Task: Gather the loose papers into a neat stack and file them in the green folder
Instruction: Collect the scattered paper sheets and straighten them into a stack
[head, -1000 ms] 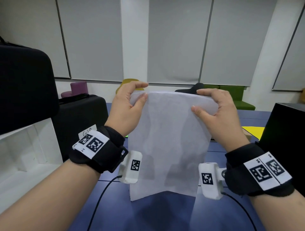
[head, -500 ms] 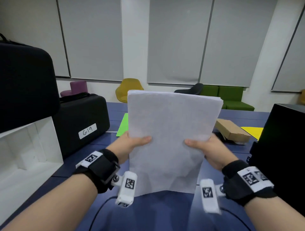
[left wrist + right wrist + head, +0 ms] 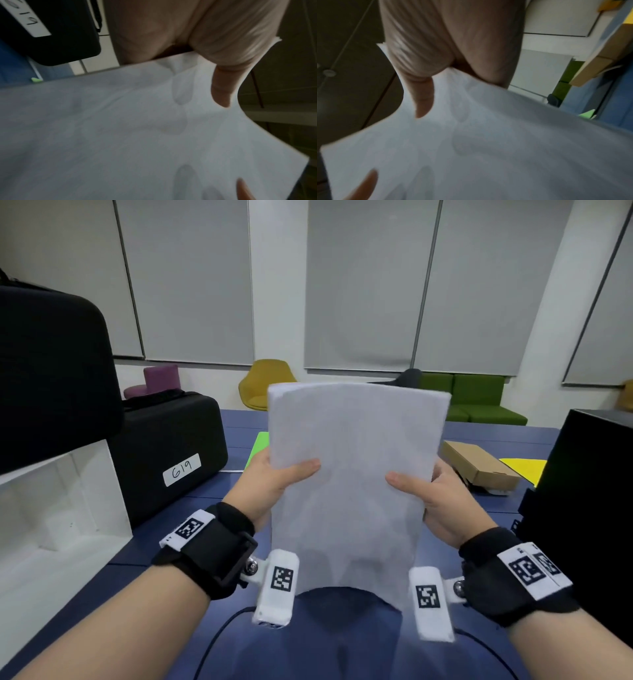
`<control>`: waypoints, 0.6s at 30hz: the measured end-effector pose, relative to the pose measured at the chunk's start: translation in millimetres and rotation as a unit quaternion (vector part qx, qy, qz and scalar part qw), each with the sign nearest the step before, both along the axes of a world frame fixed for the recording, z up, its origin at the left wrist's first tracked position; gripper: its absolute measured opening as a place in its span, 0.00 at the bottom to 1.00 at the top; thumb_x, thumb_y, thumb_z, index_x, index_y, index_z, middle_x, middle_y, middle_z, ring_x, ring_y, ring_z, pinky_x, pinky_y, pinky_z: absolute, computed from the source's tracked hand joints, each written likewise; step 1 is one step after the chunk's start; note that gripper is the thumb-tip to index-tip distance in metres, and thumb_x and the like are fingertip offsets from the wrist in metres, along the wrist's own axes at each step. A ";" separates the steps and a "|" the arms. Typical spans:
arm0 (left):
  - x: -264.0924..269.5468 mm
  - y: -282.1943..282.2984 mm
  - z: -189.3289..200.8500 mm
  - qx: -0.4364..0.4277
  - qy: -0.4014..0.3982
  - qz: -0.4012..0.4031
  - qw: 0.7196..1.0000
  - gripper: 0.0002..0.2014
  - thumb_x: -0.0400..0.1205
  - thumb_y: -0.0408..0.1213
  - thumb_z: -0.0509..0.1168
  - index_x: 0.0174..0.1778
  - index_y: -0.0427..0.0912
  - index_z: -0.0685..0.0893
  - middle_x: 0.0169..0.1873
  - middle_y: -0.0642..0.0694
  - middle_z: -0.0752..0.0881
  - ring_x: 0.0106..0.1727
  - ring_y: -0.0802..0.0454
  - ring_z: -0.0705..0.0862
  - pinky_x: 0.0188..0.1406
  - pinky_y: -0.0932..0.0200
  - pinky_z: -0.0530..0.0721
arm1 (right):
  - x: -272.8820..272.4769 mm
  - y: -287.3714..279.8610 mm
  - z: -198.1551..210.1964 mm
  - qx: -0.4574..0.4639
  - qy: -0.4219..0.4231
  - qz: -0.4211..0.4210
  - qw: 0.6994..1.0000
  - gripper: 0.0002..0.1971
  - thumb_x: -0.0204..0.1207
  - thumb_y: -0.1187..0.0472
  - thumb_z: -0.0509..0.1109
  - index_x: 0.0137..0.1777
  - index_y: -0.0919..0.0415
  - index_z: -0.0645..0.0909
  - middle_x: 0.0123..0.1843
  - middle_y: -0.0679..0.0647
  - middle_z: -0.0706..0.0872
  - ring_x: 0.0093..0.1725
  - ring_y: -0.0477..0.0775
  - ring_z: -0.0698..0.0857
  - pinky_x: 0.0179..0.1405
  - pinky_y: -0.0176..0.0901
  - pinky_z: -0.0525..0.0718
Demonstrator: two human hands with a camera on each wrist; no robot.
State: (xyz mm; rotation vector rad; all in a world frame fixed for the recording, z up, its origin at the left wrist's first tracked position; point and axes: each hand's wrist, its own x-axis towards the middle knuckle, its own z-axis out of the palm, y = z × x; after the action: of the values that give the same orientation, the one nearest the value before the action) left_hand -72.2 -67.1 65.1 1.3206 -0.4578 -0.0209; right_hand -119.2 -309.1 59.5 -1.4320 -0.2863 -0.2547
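Note:
A stack of white papers (image 3: pixel 352 474) stands upright over the blue table (image 3: pixel 212 494), held between both hands. My left hand (image 3: pixel 274 484) grips its left edge at mid height, thumb on the near face. My right hand (image 3: pixel 431 494) grips the right edge the same way. The wrist views show each thumb pressed on the paper stack (image 3: pixel 120 128) (image 3: pixel 505 142). A strip of the green folder (image 3: pixel 258 451) lies flat on the table behind the left hand, mostly hidden by the papers.
Two black cases (image 3: pixel 164 453) and a white shelf box (image 3: pixel 51 508) stand at the left. A brown cardboard box (image 3: pixel 479 467) and a yellow sheet (image 3: pixel 524 469) lie at the right beside a black box (image 3: pixel 589 508). Chairs stand beyond the table.
Both hands slid from the top edge of the stack down to its sides at mid height. The stack now stands slightly lower, its top edges looking more even.

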 end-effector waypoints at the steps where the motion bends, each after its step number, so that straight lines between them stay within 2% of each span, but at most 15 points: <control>1: 0.4 1.2 -5.9 -0.004 0.012 -0.010 1.000 0.24 0.67 0.35 0.76 0.60 0.39 0.86 0.56 0.43 0.91 0.56 0.47 0.90 0.57 0.52 0.86 | -0.1 0.4 -5.5 0.003 0.015 0.009 1.000 0.46 0.47 0.49 0.89 0.67 0.64 0.79 0.60 0.58 0.90 0.58 0.57 0.89 0.51 0.46 0.88; 2: 0.5 0.7 -11.8 -0.005 0.021 -0.016 1.000 0.23 0.65 0.35 0.77 0.58 0.39 0.86 0.54 0.43 0.91 0.54 0.48 0.90 0.56 0.52 0.86 | 0.3 2.3 -11.6 -0.001 0.030 0.010 0.999 0.47 0.46 0.47 0.89 0.67 0.64 0.80 0.59 0.57 0.90 0.58 0.56 0.89 0.53 0.47 0.88; 3: 0.3 -0.7 -16.6 -0.007 0.030 -0.016 0.999 0.23 0.65 0.36 0.79 0.56 0.40 0.87 0.52 0.44 0.92 0.53 0.49 0.90 0.55 0.52 0.86 | 1.3 4.5 -17.9 -0.012 0.043 -0.001 0.999 0.44 0.49 0.47 0.88 0.66 0.63 0.81 0.59 0.56 0.90 0.59 0.56 0.89 0.58 0.51 0.87; 4: 0.0 -2.8 -19.6 -0.012 0.037 -0.010 0.999 0.20 0.66 0.36 0.80 0.54 0.42 0.88 0.51 0.47 0.92 0.51 0.51 0.91 0.55 0.53 0.85 | 3.0 6.7 -23.3 -0.021 0.050 -0.015 0.998 0.35 0.56 0.49 0.86 0.64 0.60 0.82 0.59 0.55 0.90 0.61 0.56 0.88 0.64 0.55 0.84; 6: -1.6 -5.9 -19.2 -0.024 0.038 0.004 0.999 0.09 0.76 0.35 0.74 0.51 0.45 0.88 0.46 0.51 0.93 0.48 0.55 0.91 0.53 0.55 0.84 | 3.7 10.0 -25.5 -0.037 0.050 -0.040 0.997 0.16 0.73 0.61 0.75 0.61 0.55 0.83 0.59 0.52 0.90 0.63 0.56 0.87 0.71 0.62 0.78; 7: -3.0 -6.9 -16.0 -0.026 0.034 0.008 0.999 0.07 0.79 0.34 0.70 0.51 0.45 0.87 0.45 0.52 0.93 0.47 0.56 0.91 0.51 0.57 0.85 | 3.0 9.2 -24.4 -0.037 0.045 -0.042 0.997 0.14 0.77 0.63 0.72 0.62 0.55 0.83 0.60 0.52 0.90 0.63 0.56 0.87 0.71 0.62 0.77; 8: -3.1 -6.9 -13.1 -0.025 0.027 0.010 0.999 0.07 0.79 0.35 0.69 0.52 0.45 0.87 0.45 0.52 0.93 0.47 0.56 0.91 0.50 0.59 0.86 | 1.9 8.4 -22.2 -0.039 0.035 -0.040 0.998 0.15 0.77 0.60 0.73 0.64 0.56 0.83 0.61 0.52 0.90 0.64 0.56 0.86 0.71 0.62 0.78; 10: -1.6 -4.0 -8.7 -0.024 0.011 0.003 1.000 0.13 0.74 0.37 0.74 0.54 0.43 0.87 0.50 0.48 0.93 0.52 0.53 0.91 0.53 0.58 0.87 | -2.1 5.6 -16.3 -0.043 0.024 -0.037 0.998 0.27 0.68 0.49 0.79 0.66 0.58 0.82 0.61 0.52 0.90 0.64 0.56 0.87 0.69 0.59 0.79; 11: -0.6 -2.2 -8.3 -0.024 0.007 0.001 1.000 0.17 0.71 0.36 0.78 0.55 0.42 0.87 0.52 0.46 0.92 0.54 0.51 0.90 0.55 0.57 0.87 | -3.8 4.1 -14.3 -0.041 0.022 -0.039 0.998 0.26 0.67 0.50 0.80 0.64 0.58 0.83 0.60 0.53 0.90 0.63 0.56 0.87 0.67 0.58 0.80; 12: 1.5 -0.4 -10.5 -0.021 0.007 0.004 1.000 0.19 0.69 0.36 0.80 0.55 0.42 0.88 0.54 0.44 0.92 0.54 0.50 0.90 0.56 0.56 0.87 | -3.4 1.4 -15.0 -0.036 0.022 -0.046 0.998 0.20 0.69 0.56 0.77 0.61 0.59 0.84 0.59 0.54 0.91 0.61 0.57 0.88 0.66 0.57 0.81; 14: 4.8 0.3 -20.6 -0.018 0.021 0.011 1.000 0.18 0.67 0.36 0.77 0.53 0.43 0.88 0.52 0.45 0.92 0.53 0.50 0.91 0.56 0.57 0.88 | -4.2 -0.3 -19.2 -0.033 0.033 -0.051 0.998 0.14 0.74 0.68 0.72 0.60 0.60 0.84 0.57 0.54 0.91 0.60 0.58 0.88 0.63 0.55 0.83; 16: 4.2 -3.7 -34.1 -0.018 0.048 0.016 0.999 0.13 0.72 0.32 0.76 0.51 0.44 0.88 0.49 0.48 0.93 0.50 0.52 0.91 0.51 0.59 0.88 | -4.5 -0.9 -29.2 -0.065 0.046 -0.045 0.996 0.14 0.77 0.71 0.70 0.60 0.57 0.84 0.56 0.51 0.92 0.59 0.55 0.89 0.60 0.48 0.85; 18: 2.2 -9.1 -44.6 -0.014 0.063 0.024 0.998 0.08 0.79 0.29 0.71 0.52 0.43 0.88 0.47 0.49 0.93 0.48 0.53 0.91 0.48 0.62 0.89 | -6.2 2.0 -37.0 -0.104 0.053 -0.033 0.993 0.14 0.78 0.71 0.69 0.57 0.53 0.85 0.55 0.48 0.92 0.58 0.49 0.89 0.54 0.38 0.86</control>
State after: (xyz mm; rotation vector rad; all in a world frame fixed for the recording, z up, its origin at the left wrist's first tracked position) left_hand -70.1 -76.2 20.5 1.2937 -0.3182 -0.0572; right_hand -125.4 -307.1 22.5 -1.6572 -0.1825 -0.2049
